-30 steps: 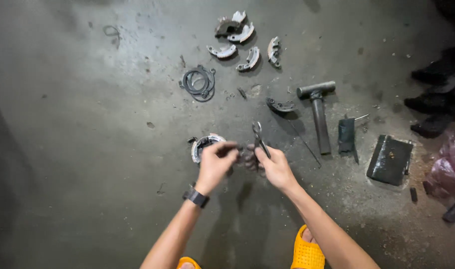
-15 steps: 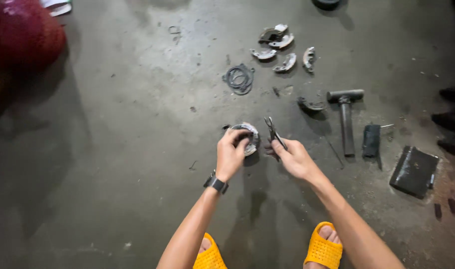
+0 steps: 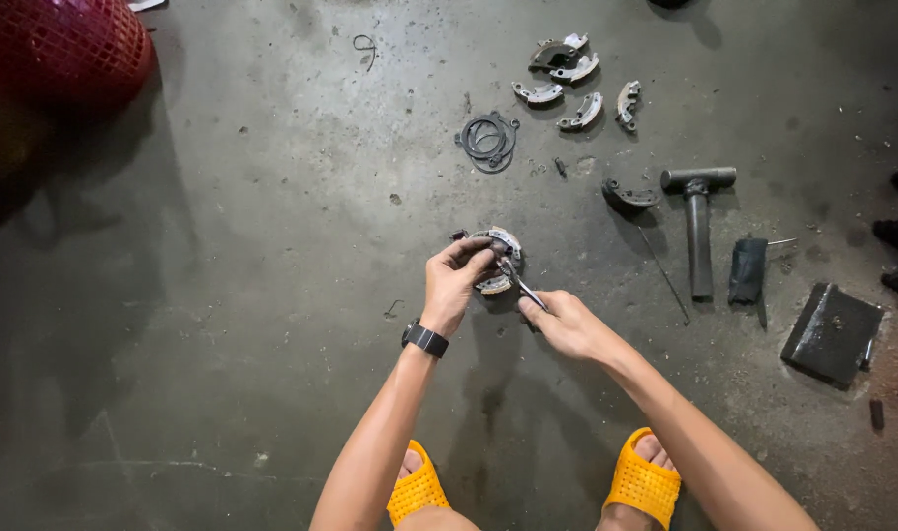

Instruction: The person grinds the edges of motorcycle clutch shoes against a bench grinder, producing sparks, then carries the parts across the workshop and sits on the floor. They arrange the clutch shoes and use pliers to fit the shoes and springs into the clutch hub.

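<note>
Head view — left hand (image 3: pixel 456 282) fingers pinch round clutch assembly (image 3: pixel 495 260) on floor; right hand (image 3: pixel 564 323) grips pliers (image 3: pixel 520 284), long axis slanting up-left from right hand into assembly.

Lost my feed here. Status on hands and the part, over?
Left hand grips round metal assembly on concrete floor. Right hand holds pliers at it. Nothing between them.

The right hand (image 3: pixel 567 323) has drawn back from the round metal assembly (image 3: pixel 496 261), its pliers (image 3: pixel 521 285) now angled low with the tips at the part instead of standing upright; the left hand (image 3: pixel 456 280) has closed over the assembly's near edge, and the view has drifted left, revealing more of a red mesh bag (image 3: pixel 60 49)
</note>
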